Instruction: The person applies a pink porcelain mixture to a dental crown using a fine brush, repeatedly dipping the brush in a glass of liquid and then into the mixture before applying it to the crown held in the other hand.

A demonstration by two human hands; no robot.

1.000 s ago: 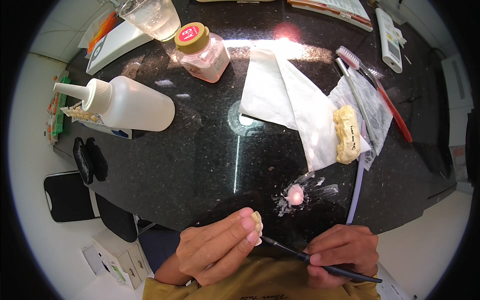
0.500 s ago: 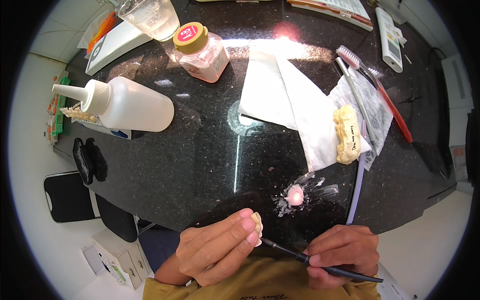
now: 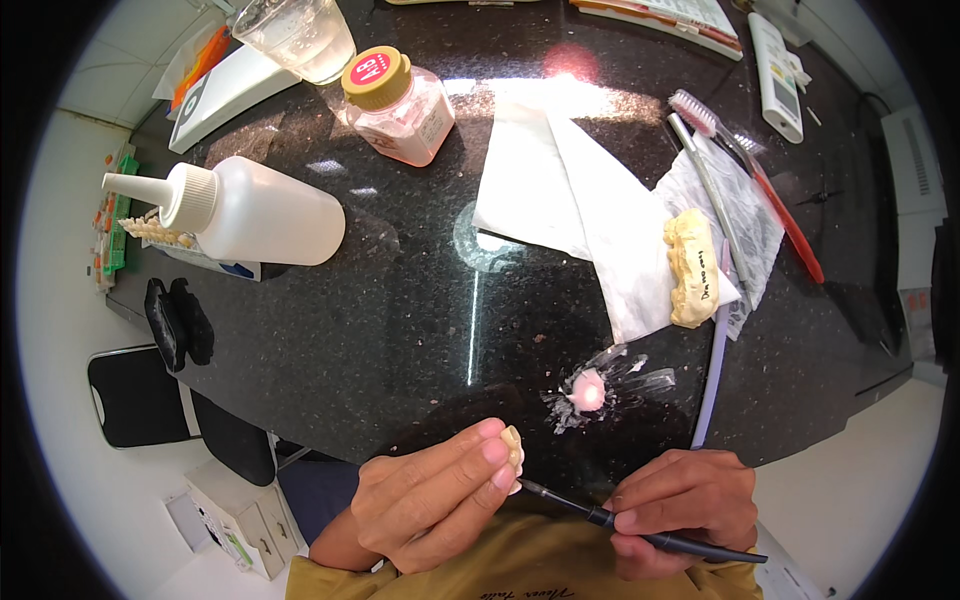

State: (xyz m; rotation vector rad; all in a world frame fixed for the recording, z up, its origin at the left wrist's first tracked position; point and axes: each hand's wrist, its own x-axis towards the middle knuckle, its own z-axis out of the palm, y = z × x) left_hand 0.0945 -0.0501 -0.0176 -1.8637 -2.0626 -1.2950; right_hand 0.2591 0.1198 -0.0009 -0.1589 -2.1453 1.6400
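Note:
My left hand [image 3: 437,497] is closed, pinching a small cream-coloured dental piece [image 3: 513,450] between thumb and fingertips; the fingers hide much of it. In my right hand [image 3: 688,508] is a thin black-handled brush [image 3: 630,527], held like a pen. Its tip meets or nearly meets the lower edge of the piece, where something white shows. On the dark tabletop ahead of the hands lies a pink lump [image 3: 588,391] with whitish smears around it.
A yellow dental cast [image 3: 692,268] rests on white tissue [image 3: 545,180], near a red-handled toothbrush [image 3: 765,190] and a silver rod [image 3: 710,200]. To the left are a white squeeze bottle [image 3: 270,212], a gold-lidded jar [image 3: 405,115] and a glass [image 3: 300,45].
Both hands keep nearly the same pose, with the brush tip still at the piece. The whole view has shifted very slightly.

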